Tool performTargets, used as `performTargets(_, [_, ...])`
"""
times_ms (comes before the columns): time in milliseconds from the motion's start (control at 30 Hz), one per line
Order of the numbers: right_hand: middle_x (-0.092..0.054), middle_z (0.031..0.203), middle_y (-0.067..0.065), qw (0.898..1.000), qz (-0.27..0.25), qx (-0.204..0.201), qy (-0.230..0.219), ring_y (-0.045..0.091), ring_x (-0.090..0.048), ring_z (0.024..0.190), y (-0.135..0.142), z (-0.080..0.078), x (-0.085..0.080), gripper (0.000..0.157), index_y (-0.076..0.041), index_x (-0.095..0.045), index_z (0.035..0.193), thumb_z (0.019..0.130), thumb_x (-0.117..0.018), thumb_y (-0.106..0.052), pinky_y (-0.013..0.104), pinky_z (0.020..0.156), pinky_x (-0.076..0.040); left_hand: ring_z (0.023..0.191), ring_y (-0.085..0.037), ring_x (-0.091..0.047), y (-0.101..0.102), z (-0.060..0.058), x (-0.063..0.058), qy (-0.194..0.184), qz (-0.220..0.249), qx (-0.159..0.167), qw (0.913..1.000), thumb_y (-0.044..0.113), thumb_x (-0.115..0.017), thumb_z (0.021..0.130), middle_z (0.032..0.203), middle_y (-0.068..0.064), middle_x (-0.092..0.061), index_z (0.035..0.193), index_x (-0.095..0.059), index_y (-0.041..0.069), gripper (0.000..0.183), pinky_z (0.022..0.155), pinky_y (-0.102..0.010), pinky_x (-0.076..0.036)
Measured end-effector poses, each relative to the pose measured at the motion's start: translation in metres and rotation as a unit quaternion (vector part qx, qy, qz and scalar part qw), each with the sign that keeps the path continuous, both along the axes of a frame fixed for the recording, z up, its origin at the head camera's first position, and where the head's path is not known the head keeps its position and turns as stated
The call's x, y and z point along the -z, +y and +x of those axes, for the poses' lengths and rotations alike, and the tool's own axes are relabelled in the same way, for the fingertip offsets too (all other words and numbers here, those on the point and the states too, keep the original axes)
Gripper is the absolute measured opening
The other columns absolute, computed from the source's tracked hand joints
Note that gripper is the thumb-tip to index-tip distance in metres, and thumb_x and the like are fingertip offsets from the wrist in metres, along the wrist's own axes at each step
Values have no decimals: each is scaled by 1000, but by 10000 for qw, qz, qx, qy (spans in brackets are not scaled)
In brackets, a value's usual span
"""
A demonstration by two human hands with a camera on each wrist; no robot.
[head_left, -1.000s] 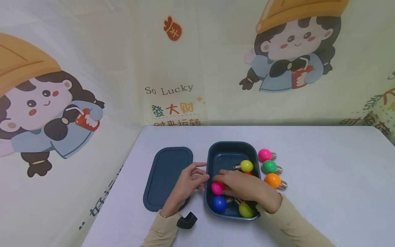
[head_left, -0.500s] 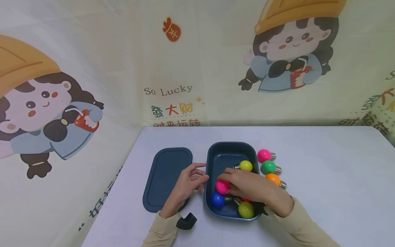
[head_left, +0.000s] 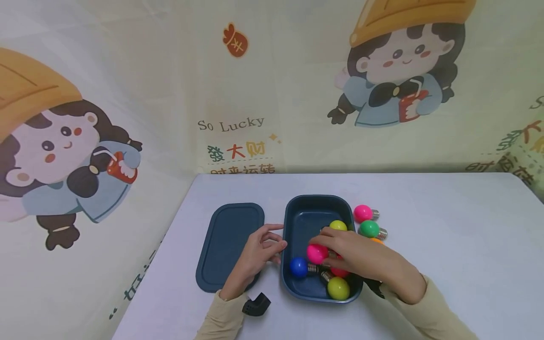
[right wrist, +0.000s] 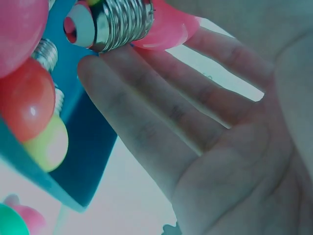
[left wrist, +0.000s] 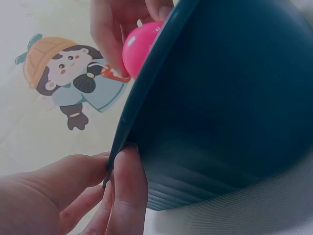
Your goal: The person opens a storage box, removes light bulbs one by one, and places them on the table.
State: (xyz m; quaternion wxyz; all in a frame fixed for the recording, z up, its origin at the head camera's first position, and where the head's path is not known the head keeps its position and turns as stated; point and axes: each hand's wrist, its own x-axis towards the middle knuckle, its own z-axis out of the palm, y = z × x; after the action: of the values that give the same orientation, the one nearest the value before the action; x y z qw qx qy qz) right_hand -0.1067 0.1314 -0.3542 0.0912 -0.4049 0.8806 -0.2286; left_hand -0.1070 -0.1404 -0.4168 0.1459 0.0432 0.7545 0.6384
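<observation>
A dark blue box [head_left: 282, 278] stands on the table, holding several coloured light bulbs. My left hand [head_left: 261, 248] is at its left wall; in the left wrist view, thumb and fingers pinch the rim. Inside the box, my right hand [head_left: 361, 255] grips a pink bulb [head_left: 317, 254] by its round glass, raised to about rim height, and its metal screw base [right wrist: 129, 22] shows in the right wrist view. Near it lie a blue bulb [head_left: 299, 267], a red bulb [head_left: 340, 272] partly under the right hand, a front yellow bulb [head_left: 338, 288] and a back yellow bulb [head_left: 338, 225].
A flat dark blue lid [head_left: 223, 245] lies left of the box. Right of it are another pink bulb [head_left: 362, 213], a green bulb [head_left: 369, 229] and an orange bulb [head_left: 377, 241], mostly behind the right hand. A printed curtain [head_left: 306, 94] hangs behind the table.
The right hand has moved right and slightly back inside the box, carrying the pink bulb. It now covers more of the orange bulb. The left hand stays at the rim.
</observation>
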Motion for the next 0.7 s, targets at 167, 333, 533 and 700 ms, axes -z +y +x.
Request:
performTargets(167, [-62,118,3,9999,11,102,41,20,-62,105,8,3,-4,38,-14,-66,124,87,-76,-17,31,82,-60,72,-16,-66,-1,0,-1,-13,-2,-27,10000,19,-73,92,101,-16,-64,138,-54,5,52,64,-36,-61])
performTargets(333, [-61,125,6,9982,45,363,-469,27,-62,110,17,4,-11,43,-16,-64,127,86,-78,-22,34,78,-61,72,-15,-65,0,-2,-1,10,18,-4,10000,18,-72,92,101,-16,-63,138,-54,5,51,63,-34,-61])
performTargets(533, [-60,122,7,9974,171,559,-429,23,-63,104,30,6,-15,49,-15,-64,127,82,-82,-20,31,71,-62,73,-15,-66,0,-3,-2,-6,2,-14,10000,18,-72,92,101,-15,-64,138,-54,5,50,63,-32,-60])
performTargets(700, [-60,114,3,9977,75,600,-290,15,-62,96,38,6,-14,50,-14,-64,126,80,-83,-16,23,69,-60,71,-15,-65,-1,-3,-3,-53,51,-22,10000,16,-72,93,101,-16,-63,137,-54,5,50,64,-34,-61])
